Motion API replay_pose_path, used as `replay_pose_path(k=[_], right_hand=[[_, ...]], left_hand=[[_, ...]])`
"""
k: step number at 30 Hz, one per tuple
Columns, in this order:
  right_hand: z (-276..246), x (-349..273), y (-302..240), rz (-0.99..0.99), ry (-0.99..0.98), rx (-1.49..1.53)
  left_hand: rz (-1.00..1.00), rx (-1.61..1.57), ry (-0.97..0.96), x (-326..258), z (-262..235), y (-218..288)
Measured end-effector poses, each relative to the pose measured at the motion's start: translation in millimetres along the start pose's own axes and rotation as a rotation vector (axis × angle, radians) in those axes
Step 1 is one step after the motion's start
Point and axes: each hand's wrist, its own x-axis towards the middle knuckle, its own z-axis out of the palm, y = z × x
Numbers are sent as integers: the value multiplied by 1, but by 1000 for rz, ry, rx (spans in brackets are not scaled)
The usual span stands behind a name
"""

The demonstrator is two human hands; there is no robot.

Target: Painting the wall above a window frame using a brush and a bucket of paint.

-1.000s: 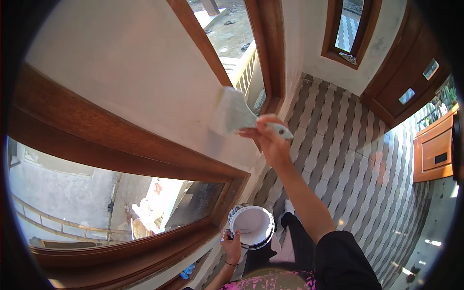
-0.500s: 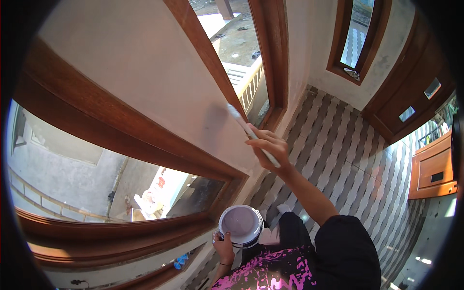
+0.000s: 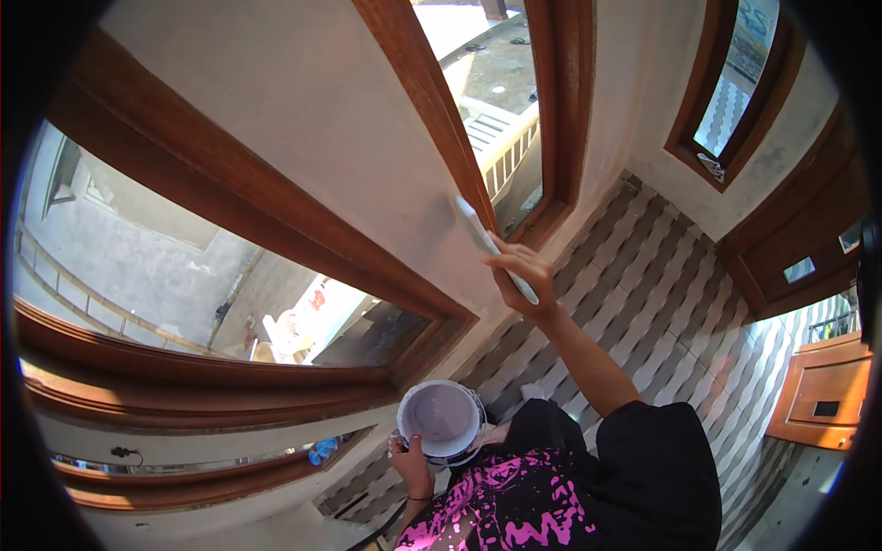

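Note:
My right hand (image 3: 525,279) is closed round the handle of a paintbrush (image 3: 476,226). The brush's pale bristle end touches or nearly touches the plastered wall (image 3: 367,174), close beside a brown wooden window frame (image 3: 450,138). Low in the view, my left hand (image 3: 413,468) grips the rim of a white bucket (image 3: 483,424), its thumb over the edge. Pale greyish-lilac paint (image 3: 443,411) lies inside the bucket, which is held in front of my body. The left fingers beneath the rim are partly hidden.
A wide window frame (image 3: 276,266) runs along the left. Patterned tiles cover the floor (image 3: 643,303). A narrow window (image 3: 735,92) and a brown door (image 3: 781,239) stand at the right, with a wooden cabinet (image 3: 822,390) nearer. A blue object (image 3: 323,451) rests on the lower left sill.
The view has shifted, so the windows and door sit differently. The brush stays against the same strip of wall, with its handle tilted a little differently. The bucket remains in my left hand.

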Motion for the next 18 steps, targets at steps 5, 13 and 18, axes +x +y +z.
replay_pose_path(k=[5,13,18], right_hand=[[8,20,3,-78,-33,-4],[14,-59,30,292,-83,56],[30,-101,37,845,308,417]], left_hand=[[-40,-92,37,-11,1,17],[-24,-108,71,-4,-7,19],[6,-101,65,-5,-1,34]])
